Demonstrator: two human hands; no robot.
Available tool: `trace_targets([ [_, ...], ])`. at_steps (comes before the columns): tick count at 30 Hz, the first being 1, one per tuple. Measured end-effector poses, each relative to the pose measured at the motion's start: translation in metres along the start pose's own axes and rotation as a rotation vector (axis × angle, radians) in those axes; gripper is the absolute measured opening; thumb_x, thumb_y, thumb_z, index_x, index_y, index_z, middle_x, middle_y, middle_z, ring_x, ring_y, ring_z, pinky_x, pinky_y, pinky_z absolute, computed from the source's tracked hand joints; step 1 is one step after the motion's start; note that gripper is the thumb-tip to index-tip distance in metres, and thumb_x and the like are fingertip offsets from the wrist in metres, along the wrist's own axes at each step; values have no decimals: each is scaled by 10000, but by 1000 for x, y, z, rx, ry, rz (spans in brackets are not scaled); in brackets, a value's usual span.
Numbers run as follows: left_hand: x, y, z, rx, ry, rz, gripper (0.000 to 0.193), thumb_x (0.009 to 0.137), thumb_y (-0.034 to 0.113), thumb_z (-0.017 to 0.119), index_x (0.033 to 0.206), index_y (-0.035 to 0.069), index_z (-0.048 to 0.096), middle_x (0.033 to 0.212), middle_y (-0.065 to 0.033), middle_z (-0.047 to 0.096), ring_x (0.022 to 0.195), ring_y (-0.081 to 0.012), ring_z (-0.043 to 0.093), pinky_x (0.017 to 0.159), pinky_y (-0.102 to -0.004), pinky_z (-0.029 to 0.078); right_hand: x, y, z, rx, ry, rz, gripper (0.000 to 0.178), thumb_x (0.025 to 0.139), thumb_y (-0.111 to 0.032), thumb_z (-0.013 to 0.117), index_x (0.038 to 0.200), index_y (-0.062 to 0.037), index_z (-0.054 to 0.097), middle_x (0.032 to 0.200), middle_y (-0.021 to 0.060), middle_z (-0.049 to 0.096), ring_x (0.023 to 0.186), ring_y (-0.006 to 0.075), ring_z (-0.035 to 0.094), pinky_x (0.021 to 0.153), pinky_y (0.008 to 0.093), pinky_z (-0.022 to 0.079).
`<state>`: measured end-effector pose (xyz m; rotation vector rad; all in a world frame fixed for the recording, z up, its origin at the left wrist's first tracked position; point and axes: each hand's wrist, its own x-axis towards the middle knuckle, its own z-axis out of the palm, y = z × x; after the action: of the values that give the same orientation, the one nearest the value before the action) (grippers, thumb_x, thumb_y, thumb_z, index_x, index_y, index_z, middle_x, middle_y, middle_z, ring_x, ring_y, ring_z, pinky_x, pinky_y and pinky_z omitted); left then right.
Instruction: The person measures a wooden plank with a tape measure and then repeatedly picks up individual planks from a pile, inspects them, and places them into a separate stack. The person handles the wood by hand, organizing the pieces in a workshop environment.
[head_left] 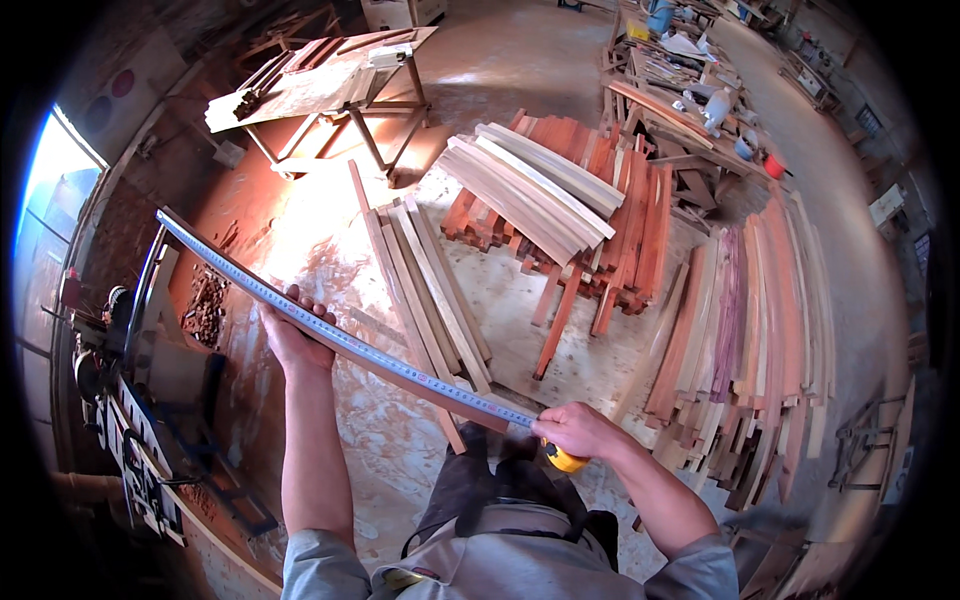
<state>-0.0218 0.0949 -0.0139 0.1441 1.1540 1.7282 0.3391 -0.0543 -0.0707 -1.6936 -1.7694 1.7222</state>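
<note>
A long wooden strip (462, 407) is held up slantwise in front of me, from the far left down toward my right side. Along its top runs the pale blade of a tape measure (372, 354), marked with fine graduations. My left hand (302, 340) is wrapped around the strip and blade from below, fingertips showing on the far side. In my right hand (585, 430), closed at the near end, is the yellow tape measure case (564, 458). The blade comes out of the case beside my fingers.
Pale battens (425, 285) lie on the floor ahead. Beyond stands a stack of reddish boards (635, 235) topped with pale planks (530, 195). More strips (735, 320) are piled at right. A machine (135, 450) stands left, a table (330, 80) far off, and a cluttered bench (690, 110) behind.
</note>
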Motion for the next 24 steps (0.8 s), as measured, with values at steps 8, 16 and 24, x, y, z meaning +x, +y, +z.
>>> trace_targets([
  [8,8,-4,-5,-20,-39,22,582,995,586,264,965,73,536,684,-25,482,554,-179,472,492,-315,416,-2,-6,-4,1,-17,27,351,908,-347,552,959,-30,694,823,136,693,766,261,660,728,367,497],
  [16,8,-5,-8,-13,-43,39,585,997,586,264,977,67,534,690,-25,485,560,-174,479,496,-314,428,-3,-9,-4,7,-18,66,341,901,-351,562,952,-42,696,791,117,683,725,223,639,702,356,489],
  [24,4,-5,-4,-3,-25,39,573,997,581,281,975,66,532,682,-30,484,558,-177,487,496,-315,441,-2,-7,-2,12,-21,51,339,911,-346,561,945,-37,695,777,111,680,716,212,636,691,354,487],
])
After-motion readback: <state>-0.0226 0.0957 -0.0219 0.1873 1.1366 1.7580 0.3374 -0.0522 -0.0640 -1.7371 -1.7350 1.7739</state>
